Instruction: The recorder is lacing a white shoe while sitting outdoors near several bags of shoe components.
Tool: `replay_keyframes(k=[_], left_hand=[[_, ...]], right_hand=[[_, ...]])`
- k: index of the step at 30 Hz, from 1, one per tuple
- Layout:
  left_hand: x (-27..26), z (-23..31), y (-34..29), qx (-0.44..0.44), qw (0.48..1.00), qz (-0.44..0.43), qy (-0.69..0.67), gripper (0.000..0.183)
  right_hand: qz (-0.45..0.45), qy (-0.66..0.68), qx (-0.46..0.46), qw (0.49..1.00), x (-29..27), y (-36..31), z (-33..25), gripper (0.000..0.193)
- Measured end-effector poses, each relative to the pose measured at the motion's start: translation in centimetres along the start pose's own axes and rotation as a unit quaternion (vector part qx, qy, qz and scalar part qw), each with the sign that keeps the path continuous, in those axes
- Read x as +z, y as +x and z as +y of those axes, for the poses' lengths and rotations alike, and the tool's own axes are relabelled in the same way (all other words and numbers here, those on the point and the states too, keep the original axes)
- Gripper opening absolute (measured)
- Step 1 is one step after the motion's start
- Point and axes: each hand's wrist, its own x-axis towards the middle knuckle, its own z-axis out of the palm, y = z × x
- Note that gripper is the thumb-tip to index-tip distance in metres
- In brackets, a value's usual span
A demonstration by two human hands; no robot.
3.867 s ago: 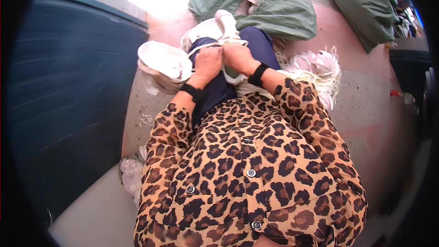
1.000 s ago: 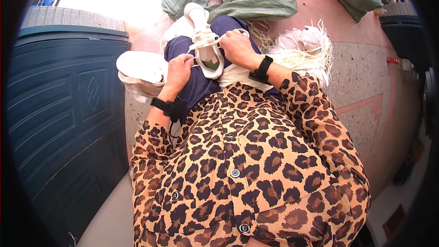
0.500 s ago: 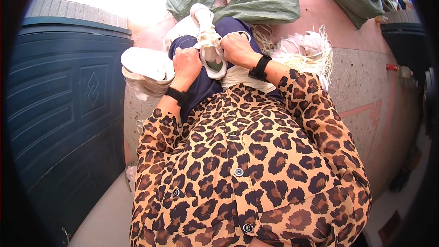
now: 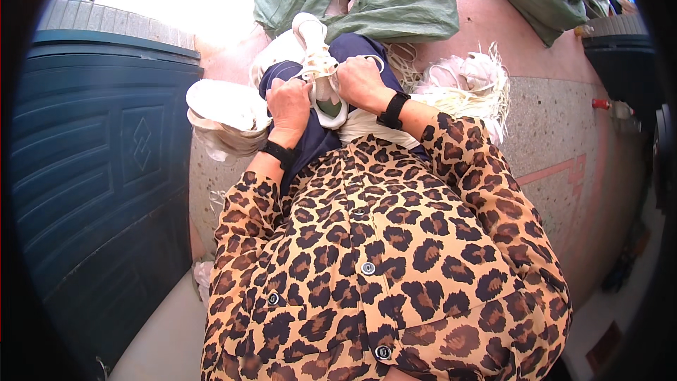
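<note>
A white shoe (image 4: pixel 309 34) lies lengthwise between my knees, its toe pointing away from me and its heel toward my body. White shoelace (image 4: pixel 321 65) crosses over its upper. On the shoe's left side my left hand (image 4: pixel 289 104) is closed, fingertips pinching the lace beside the opening. From the right, my right hand (image 4: pixel 363 85) is also closed at the lacing, and a loop of lace shows past its knuckles. A greenish insole or lining shows inside the shoe's opening. The exact grip of the fingertips is partly hidden.
Stacked white shoes (image 4: pixel 227 114) stand left of my knee. A heap of white laces and pale shoe pieces (image 4: pixel 471 88) lies to the right. Green sacks (image 4: pixel 405 3) rest ahead on the pink floor. A dark blue door panel (image 4: pixel 106 148) borders the left side.
The shoe and both hands sit slightly lower in view, with the surroundings shifted a little. My right hand has moved slightly left and down along the lacing. Both hands stay closed.
</note>
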Motion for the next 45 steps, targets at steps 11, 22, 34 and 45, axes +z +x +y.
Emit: replay_keyframes(k=[11,22,34,45], left_hand=[[1.0,0.6,-0.5,0.025,0.996,0.062,-0.056,0.008],[-0.7,2.0,1.5,0.182,0.955,-0.036,0.231,0.008],[-1.3,4.4,0.5,-0.252,0.843,-0.196,-0.433,0.012],[1.8,3.4,0.9,-0.267,0.83,-0.241,-0.427,0.018]], right_hand=[[0.022,0.051,0.022,0.998,0.5,-0.1,0.6,0.022],[0.053,0.069,0.012,0.996,1.0,-0.2,0.8,0.022],[0.078,0.056,0.032,0.995,1.5,-0.6,0.8,0.019],[-0.102,0.061,-0.003,0.993,-0.4,0.5,1.1,0.022]])
